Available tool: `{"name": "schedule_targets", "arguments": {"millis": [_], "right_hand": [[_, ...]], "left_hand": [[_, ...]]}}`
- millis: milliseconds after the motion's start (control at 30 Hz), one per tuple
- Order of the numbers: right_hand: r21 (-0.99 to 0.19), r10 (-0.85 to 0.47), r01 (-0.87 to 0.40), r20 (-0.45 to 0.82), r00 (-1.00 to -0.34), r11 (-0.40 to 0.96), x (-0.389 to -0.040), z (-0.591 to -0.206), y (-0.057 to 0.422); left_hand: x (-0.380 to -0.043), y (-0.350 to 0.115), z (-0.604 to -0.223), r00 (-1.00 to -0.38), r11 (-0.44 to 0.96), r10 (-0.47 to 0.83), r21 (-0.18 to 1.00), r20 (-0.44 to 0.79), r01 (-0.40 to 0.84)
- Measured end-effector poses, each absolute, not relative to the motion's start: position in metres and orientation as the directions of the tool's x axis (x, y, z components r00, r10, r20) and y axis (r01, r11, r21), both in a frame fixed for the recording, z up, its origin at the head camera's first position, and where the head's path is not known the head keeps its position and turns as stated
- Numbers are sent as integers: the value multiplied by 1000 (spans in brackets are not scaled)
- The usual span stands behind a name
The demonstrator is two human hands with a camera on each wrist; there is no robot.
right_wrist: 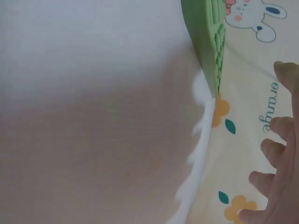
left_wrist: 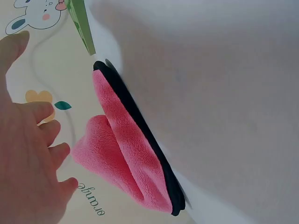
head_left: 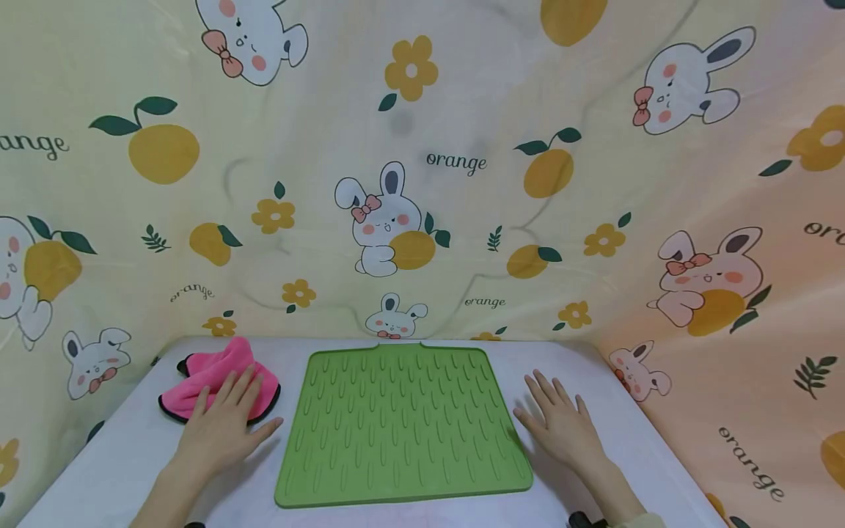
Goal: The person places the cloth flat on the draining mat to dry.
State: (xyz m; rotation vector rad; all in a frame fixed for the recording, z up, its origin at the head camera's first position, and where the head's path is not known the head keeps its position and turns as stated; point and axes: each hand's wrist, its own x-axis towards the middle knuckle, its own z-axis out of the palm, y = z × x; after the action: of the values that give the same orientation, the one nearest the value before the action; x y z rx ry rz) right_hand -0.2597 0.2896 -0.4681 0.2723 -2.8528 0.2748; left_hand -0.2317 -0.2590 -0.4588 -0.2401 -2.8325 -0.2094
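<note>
A pink cloth point(head_left: 218, 378) with black edging lies bunched at the left of the white table. My left hand point(head_left: 221, 425) is held above the table, overlapping the near side of the cloth in the head view, its fingers spread. In the left wrist view a gap shows between that hand and the pink cloth point(left_wrist: 126, 154). A green ridged mat point(head_left: 403, 425) lies flat in the middle of the table. Just past its right edge hovers my right hand point(head_left: 557, 418), fingers spread, holding nothing. The right wrist view shows the mat's side point(right_wrist: 203, 42) apart from the fingers.
The white tabletop point(head_left: 238, 495) carries the mat and cloth. Behind and along both sides hangs a pale curtain point(head_left: 317, 110) printed with rabbits, oranges and flowers, meeting the table's back edge. Dark bands point(head_left: 584, 519) sit at both wrists.
</note>
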Motion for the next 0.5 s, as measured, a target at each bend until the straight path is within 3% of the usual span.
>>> {"name": "schedule_targets", "arguments": {"millis": [500], "right_hand": [[-171, -247, -310, 314, -917, 935, -242, -470, 286]], "left_hand": [[-247, -271, -459, -894, 965, 243, 1, 377, 263]]}}
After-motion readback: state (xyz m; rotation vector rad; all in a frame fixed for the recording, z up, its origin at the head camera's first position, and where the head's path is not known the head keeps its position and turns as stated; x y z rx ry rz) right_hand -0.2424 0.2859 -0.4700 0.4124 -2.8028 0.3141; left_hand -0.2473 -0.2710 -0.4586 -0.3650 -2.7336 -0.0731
